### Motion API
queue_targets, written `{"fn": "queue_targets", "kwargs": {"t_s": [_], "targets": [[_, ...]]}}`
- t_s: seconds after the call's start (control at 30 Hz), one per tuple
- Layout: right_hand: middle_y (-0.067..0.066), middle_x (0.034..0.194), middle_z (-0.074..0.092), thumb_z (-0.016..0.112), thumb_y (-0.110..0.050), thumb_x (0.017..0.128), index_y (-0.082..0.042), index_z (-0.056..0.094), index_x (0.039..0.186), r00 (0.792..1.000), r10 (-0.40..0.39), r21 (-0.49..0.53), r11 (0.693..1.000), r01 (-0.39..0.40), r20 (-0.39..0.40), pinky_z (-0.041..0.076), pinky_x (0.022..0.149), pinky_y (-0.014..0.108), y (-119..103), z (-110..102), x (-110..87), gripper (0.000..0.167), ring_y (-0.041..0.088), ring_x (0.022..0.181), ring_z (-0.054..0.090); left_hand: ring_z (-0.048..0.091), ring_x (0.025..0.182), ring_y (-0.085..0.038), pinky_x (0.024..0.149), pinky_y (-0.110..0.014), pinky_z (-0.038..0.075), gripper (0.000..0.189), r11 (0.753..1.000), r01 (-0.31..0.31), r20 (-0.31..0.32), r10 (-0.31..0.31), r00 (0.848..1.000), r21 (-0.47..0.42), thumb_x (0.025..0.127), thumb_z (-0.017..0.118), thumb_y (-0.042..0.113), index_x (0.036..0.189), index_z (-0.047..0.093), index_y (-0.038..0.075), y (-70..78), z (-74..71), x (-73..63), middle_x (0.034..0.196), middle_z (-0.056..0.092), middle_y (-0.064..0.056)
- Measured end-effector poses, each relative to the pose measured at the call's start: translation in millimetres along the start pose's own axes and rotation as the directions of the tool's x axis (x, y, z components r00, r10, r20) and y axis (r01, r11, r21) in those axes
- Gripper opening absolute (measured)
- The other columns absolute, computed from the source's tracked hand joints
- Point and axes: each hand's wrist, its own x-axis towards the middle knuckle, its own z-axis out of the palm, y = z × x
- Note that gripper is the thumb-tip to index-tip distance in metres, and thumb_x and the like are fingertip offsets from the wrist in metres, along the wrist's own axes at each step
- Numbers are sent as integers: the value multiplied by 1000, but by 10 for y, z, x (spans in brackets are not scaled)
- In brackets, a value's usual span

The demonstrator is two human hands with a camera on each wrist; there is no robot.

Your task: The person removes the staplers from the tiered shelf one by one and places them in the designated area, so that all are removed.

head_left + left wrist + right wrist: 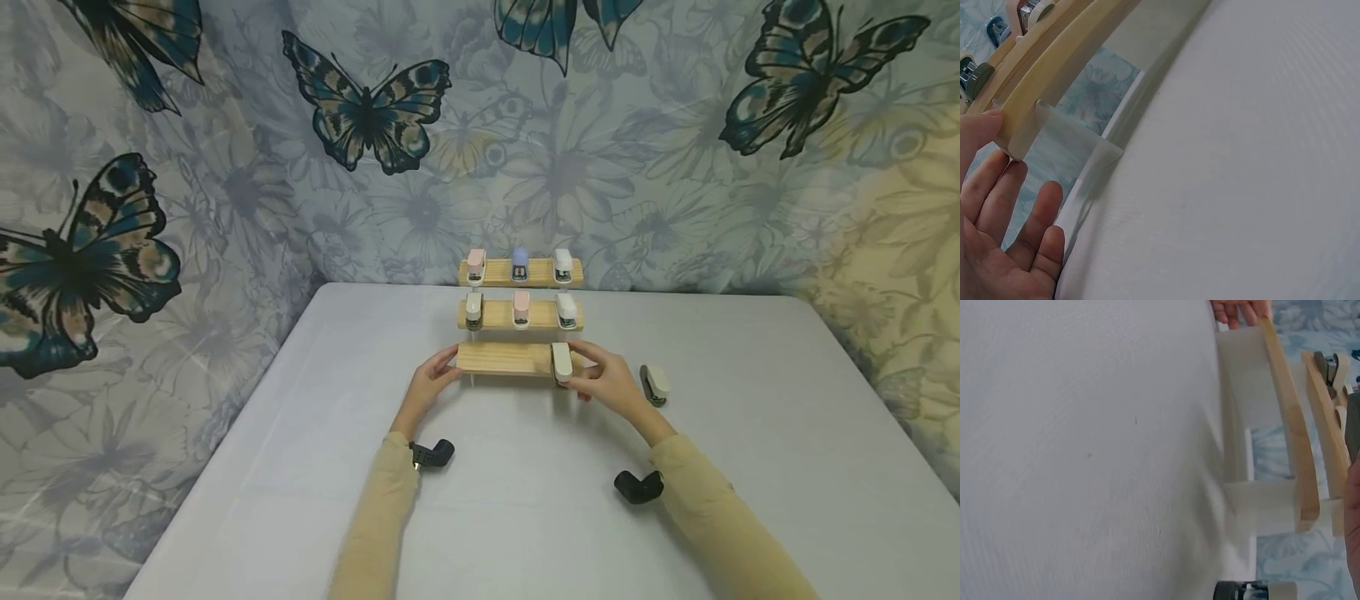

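Observation:
A stepped display rack has wooden shelf boards on clear supports. My left hand point(432, 379) pinches the left end of the front wooden shelf point(502, 358), thumb on its front and fingertips at its end in the left wrist view. At that shelf's right end, my right hand point(609, 383) holds a cream stapler point(562, 362) between thumb and fingers. Whether it bears on the board I cannot tell. In the right wrist view only a sliver of that hand and a dark stapler edge show at the right border. Another cream stapler point(657, 383) with a dark base lies right of my right hand.
The middle shelf point(497, 314) carries a cream, a pink and a white stapler. On the back shelf point(497, 272) stand a pink, a blue and a white one. A white tabletop point(517, 517) lies below, with a butterfly-patterned cloth point(570, 183) behind.

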Motion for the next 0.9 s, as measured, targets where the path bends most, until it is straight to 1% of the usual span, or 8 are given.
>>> {"fn": "queue_targets", "kwargs": {"t_s": [0.17, 0.3, 0.43, 0.6, 0.67, 0.73, 0.8, 0.9], "targets": [[31, 121, 45, 64, 8, 77, 10, 39, 128, 1000, 24, 18, 1000, -23, -18, 40, 41, 25, -10, -105, -66, 57, 12, 45, 48, 55, 96, -21, 85, -31, 44, 49, 1000, 3, -3, -3, 1000, -2, 85, 63, 16, 129, 46, 4, -13, 16, -20, 129, 48, -7], [32, 126, 39, 65, 8, 77, 8, 33, 133, 998, 18, 49, 999, -16, -52, 39, 39, 26, 50, -173, -99, 65, 13, 44, 47, 56, 92, -17, 83, -29, 45, 48, 1000, 11, -4, -11, 1000, -3, 85, 63, 14, 129, 46, 2, 29, 28, -31, 129, 48, -9], [33, 123, 41, 66, 8, 76, 7, 33, 134, 997, -11, 82, 996, 17, -75, 41, 40, 27, 226, -245, -103, 67, 15, 45, 48, 55, 91, -17, 83, -29, 45, 47, 1000, 11, 6, -11, 1000, -8, 86, 61, 11, 128, 45, -2, 167, 42, -57, 129, 46, -14], [27, 124, 43, 68, 2, 77, 3, 39, 131, 998, -11, 58, 998, 14, -57, 41, 42, 28, 450, -354, -88, 61, 12, 46, 46, 54, 94, -20, 83, -30, 45, 46, 1000, 1, 22, -1, 1000, -3, 87, 58, 6, 128, 42, -6, 286, 43, -97, 131, 43, -18], [27, 127, 41, 67, 2, 78, 2, 39, 131, 999, -11, 56, 998, 13, -46, 42, 42, 29, 481, -410, -92, 60, 15, 47, 48, 55, 92, -21, 80, -27, 46, 47, 1000, 13, 17, -13, 1000, -11, 87, 59, 8, 129, 43, -4, 267, 35, -94, 131, 43, -16], [27, 129, 40, 66, 1, 79, 1, 39, 132, 999, -7, 59, 998, 9, -36, 43, 43, 31, 499, -472, -101, 60, 17, 48, 50, 57, 88, -22, 74, -27, 47, 47, 1000, 1, 18, -1, 1000, -23, 86, 60, 9, 129, 44, -3, 187, 20, -76, 131, 43, -16], [28, 129, 38, 66, 1, 79, 1, 38, 132, 1000, 2, 60, 998, 0, -30, 44, 44, 32, 513, -536, -115, 60, 20, 49, 53, 59, 82, -21, 69, -26, 47, 48, 999, 14, 17, -13, 1000, -36, 86, 61, 13, 129, 45, 0, 118, 12, -56, 131, 44, -13], [28, 129, 38, 65, 1, 79, 2, 37, 133, 999, 16, 53, 998, -15, -31, 46, 44, 34, 546, -628, -135, 61, 21, 50, 54, 58, 75, -17, 65, -26, 47, 49, 1000, -1, 20, 1, 1000, -22, 86, 62, 18, 130, 46, 2, 22, 5, -29, 130, 46, -12]]}}
